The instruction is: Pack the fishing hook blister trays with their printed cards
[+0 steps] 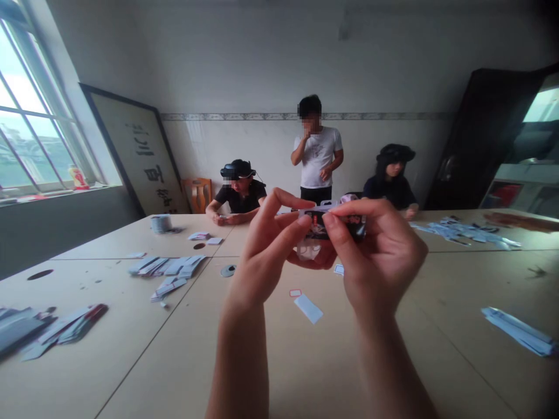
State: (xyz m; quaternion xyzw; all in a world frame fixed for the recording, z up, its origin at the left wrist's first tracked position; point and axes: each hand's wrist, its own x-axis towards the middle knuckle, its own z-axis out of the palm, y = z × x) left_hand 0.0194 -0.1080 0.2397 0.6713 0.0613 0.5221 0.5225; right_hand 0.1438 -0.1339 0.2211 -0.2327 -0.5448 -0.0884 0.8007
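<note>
Held up in front of me above the table is a small black printed packet [357, 228] with red and white marks and clear plastic at its lower left. My left hand [271, 247] pinches its left side between thumb and fingers. On the other side my right hand [378, 253] grips it, thumb pressed on the front near the left thumb. Fingers hide much of the packet. Beyond and below the hands lie a white paper slip [308, 308], a small red-edged label [296, 293] and a blue-edged label [339, 269].
Stacks of folded paper strips [168, 266] and more piles [65, 331] lie left on the table [174, 372]. A strip bundle [519, 331] and loose strips [467, 230] are right. A roll [161, 223] stands far left. Two people sit opposite; another person [318, 154] stands behind.
</note>
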